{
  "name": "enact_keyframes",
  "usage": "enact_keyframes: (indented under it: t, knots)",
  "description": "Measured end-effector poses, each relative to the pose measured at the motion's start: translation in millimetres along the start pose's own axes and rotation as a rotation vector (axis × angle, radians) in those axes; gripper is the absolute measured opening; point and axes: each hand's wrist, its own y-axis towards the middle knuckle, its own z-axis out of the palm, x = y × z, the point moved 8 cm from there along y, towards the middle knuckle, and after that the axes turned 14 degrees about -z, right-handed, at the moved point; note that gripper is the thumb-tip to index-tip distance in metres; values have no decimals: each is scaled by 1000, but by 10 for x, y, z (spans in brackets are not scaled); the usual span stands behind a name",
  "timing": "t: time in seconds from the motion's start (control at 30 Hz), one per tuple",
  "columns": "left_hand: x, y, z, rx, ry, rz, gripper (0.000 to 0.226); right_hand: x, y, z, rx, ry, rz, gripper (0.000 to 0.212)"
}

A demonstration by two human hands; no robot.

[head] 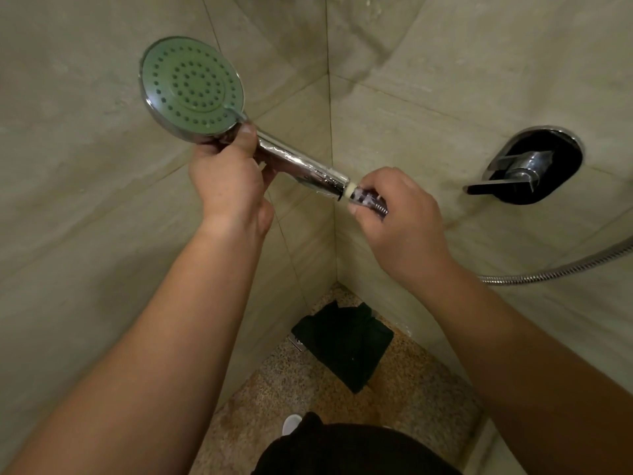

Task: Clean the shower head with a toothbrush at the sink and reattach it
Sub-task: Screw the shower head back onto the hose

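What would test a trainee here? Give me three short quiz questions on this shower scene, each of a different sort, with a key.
1. True or false: the left hand grips the shower head at the neck just below its green face.
2. Multiple choice: the right hand pinches A) the mixer lever, B) the hose nut at the handle's end, C) a toothbrush.
3. Fill in: the dark cloth lies on the ___ in the corner.

Key: 1 true; 2 B, the hose nut, with the hose trailing right below the mixer lever; 3 floor.
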Motion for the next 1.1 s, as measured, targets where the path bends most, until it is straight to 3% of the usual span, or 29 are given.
enact_keyframes:
  t: [0.2,0.27,0.47,0.53,0.63,0.73,0.8,0.93,1.0,1.1]
  knots:
    - [10,7,1,38,26,7,14,-244,-4,160,191,342,206,18]
    - [27,-2,1,33,24,-5,16,-283,-1,153,154,401,217,12]
    - [4,-33,21,20,8,4,15,-100,-29,-1,-45,192,87,16]
    - [-12,-45,22,30,11,12,15,-144,-42,52,8,287,143,5]
    - [-11,-52,28,42,21,9,17,-230,-48,138,92,475,284,27]
    - [4,-45,30,35,15,2,17,-264,-43,209,105,608,396,21]
    - [8,-39,31,34,7,-7,17,-275,-56,229,109,639,405,13]
    - [-2,-37,39,41,14,-7,19,-246,-76,217,208,640,299,22]
    - [-5,-39,44,46,23,-3,21,-262,-78,193,220,615,302,8]
    - [-14,-43,52,60,30,1,22,-297,-92,199,225,559,361,27]
